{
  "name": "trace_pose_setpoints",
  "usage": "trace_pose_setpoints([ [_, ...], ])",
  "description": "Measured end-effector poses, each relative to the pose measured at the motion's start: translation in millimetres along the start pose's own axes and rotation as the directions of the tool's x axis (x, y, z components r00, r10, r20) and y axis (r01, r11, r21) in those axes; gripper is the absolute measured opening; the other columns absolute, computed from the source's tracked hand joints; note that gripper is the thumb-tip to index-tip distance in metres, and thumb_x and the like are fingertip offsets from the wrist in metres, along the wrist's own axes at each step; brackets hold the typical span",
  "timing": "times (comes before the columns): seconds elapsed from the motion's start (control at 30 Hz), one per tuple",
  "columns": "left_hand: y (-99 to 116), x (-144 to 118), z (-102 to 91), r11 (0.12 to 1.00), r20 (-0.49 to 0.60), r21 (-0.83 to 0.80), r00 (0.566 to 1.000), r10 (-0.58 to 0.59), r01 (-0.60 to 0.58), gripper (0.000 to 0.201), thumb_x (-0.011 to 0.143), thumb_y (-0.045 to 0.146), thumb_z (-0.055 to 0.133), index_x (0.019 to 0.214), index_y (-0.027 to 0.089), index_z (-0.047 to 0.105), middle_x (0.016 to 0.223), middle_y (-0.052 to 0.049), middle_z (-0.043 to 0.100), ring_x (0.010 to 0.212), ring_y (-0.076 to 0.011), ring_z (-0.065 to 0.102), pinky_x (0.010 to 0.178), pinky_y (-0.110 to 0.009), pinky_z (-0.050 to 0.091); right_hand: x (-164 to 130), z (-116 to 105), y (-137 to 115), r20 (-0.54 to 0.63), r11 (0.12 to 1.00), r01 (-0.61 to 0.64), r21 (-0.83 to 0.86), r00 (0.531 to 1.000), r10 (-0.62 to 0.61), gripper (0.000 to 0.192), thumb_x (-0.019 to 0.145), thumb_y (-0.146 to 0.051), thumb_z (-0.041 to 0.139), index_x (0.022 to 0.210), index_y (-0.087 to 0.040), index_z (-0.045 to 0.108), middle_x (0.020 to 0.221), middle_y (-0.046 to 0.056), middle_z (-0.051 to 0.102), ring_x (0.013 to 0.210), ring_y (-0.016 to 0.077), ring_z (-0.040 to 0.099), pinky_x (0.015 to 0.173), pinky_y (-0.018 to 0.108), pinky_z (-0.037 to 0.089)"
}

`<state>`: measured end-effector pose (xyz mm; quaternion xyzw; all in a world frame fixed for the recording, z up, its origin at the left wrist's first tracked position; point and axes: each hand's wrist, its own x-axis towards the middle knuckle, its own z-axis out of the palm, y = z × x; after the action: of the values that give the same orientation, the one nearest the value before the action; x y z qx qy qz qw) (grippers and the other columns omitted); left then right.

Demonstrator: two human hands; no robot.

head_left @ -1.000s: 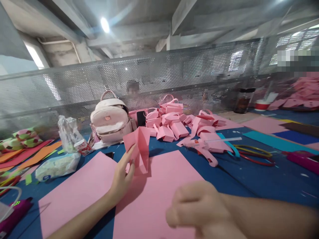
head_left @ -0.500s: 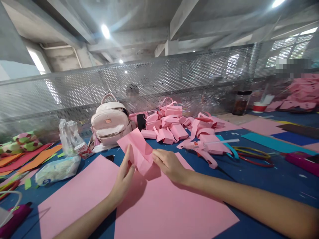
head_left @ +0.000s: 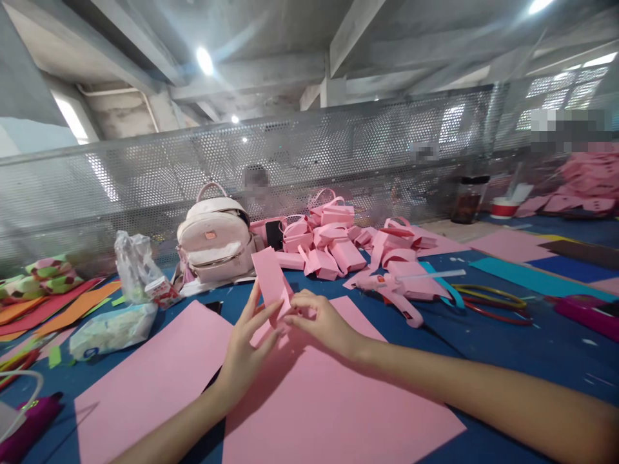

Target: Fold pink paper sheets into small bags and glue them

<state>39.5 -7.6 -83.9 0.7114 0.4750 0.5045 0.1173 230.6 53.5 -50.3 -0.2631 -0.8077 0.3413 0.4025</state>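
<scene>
- Holding a folded pink paper piece [head_left: 271, 283] upright between both hands, above the large pink sheets [head_left: 309, 399] spread on the blue table [head_left: 507, 348].
- Left hand [head_left: 244, 351]: mostly open, fingers extended and pressed flat against the near side of the piece; thumb bracing the lower edge.
- Right hand [head_left: 322, 319]: partly curled, fingertips pinching the lower right corner of the piece, just beside the left fingers.
- Position of the piece: tilted slightly left, lower end hidden between the hands, upper end free in the air in front of the pink backpack [head_left: 215, 241].
- Risk, judged from the light grip: slipping of the creased layers against each other, giving a crooked fold; cause would be uneven pressure from the flat left fingers.
- Risk: crushing or tearing at the pinched corner if squeezed hard; thin paper creases permanently.
- Risk: dropping the piece onto the same-coloured sheets below, where it would be hard to pick out.
- Nearby hazards: glue gun [head_left: 394, 287] to the right, pile of finished pink paper bags [head_left: 333, 241] behind; a wide elbow sweep could knock either.
</scene>
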Motion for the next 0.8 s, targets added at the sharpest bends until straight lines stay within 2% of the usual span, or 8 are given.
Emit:
trace_pose_setpoints([
  [0.1,1.9,1.6,-2.5,0.999,-0.03,-0.003,0.999,0.037,-0.037,0.033,0.096,0.027,0.063,0.127,0.03,0.072,0.162,-0.008,0.041,0.14,-0.0318,0.051,0.113,-0.045,0.048,-2.1,1.2,-3.2,0.01,0.998,-0.002,0.065,1.0,0.001,0.016,0.09,-0.027,0.07,0.076,-0.02,0.07,0.081,0.001,0.065,0.086,0.0203,0.057,0.083,0.033,0.044],
  [0.17,3.9,1.8,-3.5,0.999,-0.032,0.0,0.999,0.036,-0.036,0.029,0.096,0.026,0.063,0.123,0.029,0.074,0.156,-0.009,0.05,0.134,-0.0308,0.059,0.111,-0.045,0.05,-3.2,3.8,-2.5,-0.013,0.994,-0.007,0.106,1.0,0.008,0.015,0.089,-0.03,0.072,0.078,-0.02,0.068,0.084,0.001,0.066,0.087,0.0205,0.06,0.083,0.033,0.046],
  [0.3,6.6,1.5,-3.9,0.998,-0.037,0.025,0.997,0.061,-0.06,0.025,0.096,0.026,0.062,0.115,0.025,0.078,0.148,-0.011,0.058,0.13,-0.0312,0.062,0.106,-0.045,0.055,-3.9,8.0,2.3,-0.078,0.983,0.007,0.181,0.997,0.007,0.018,0.086,-0.029,0.074,0.087,-0.022,0.058,0.085,-0.001,0.065,0.084,0.0184,0.065,0.08,0.03,0.051],
  [0.43,5.3,2.1,-5.4,0.977,-0.024,0.126,0.984,0.177,-0.173,0.026,0.097,0.019,0.059,0.115,0.022,0.078,0.146,-0.016,0.059,0.126,-0.0302,0.065,0.102,-0.041,0.058,-4.6,7.1,2.6,-0.063,0.985,0.054,0.166,0.997,-0.044,0.019,0.088,-0.022,0.072,0.101,-0.024,0.059,0.094,-0.002,0.069,0.086,0.0172,0.069,0.08,0.029,0.052],
  [0.57,1.3,4.5,-8.6,0.906,-0.021,0.249,0.933,0.36,-0.344,0.027,0.095,0.012,0.059,0.114,0.019,0.077,0.145,-0.02,0.06,0.127,-0.0305,0.065,0.099,-0.038,0.059,-5.7,4.0,-0.9,-0.063,0.993,0.098,0.064,0.994,-0.094,0.006,0.091,-0.02,0.071,0.087,-0.023,0.068,0.086,-0.001,0.072,0.085,0.0186,0.065,0.082,0.031,0.047],
  [0.7,0.8,8.4,-10.4,0.805,-0.016,0.361,0.86,0.511,-0.471,0.022,0.093,0.007,0.059,0.105,0.015,0.076,0.141,-0.024,0.062,0.125,-0.0315,0.066,0.096,-0.041,0.06,-5.6,0.9,-3.1,-0.077,0.987,0.159,-0.032,0.984,-0.161,0.012,0.094,-0.029,0.071,0.083,-0.024,0.071,0.084,0.0,0.068,0.084,0.0198,0.058,0.08,0.033,0.042],
  [0.8,3.4,10.0,-10.4,0.776,-0.011,0.382,0.838,0.546,-0.502,0.02,0.092,0.006,0.06,0.102,0.015,0.074,0.141,-0.025,0.061,0.116,-0.0296,0.071,0.09,-0.039,0.062,-4.8,-1.4,-4.8,-0.066,0.949,0.272,-0.158,0.956,-0.285,0.018,0.097,-0.036,0.066,0.086,-0.024,0.072,0.085,0.002,0.062,0.087,0.0202,0.056,0.08,0.033,0.042],
])
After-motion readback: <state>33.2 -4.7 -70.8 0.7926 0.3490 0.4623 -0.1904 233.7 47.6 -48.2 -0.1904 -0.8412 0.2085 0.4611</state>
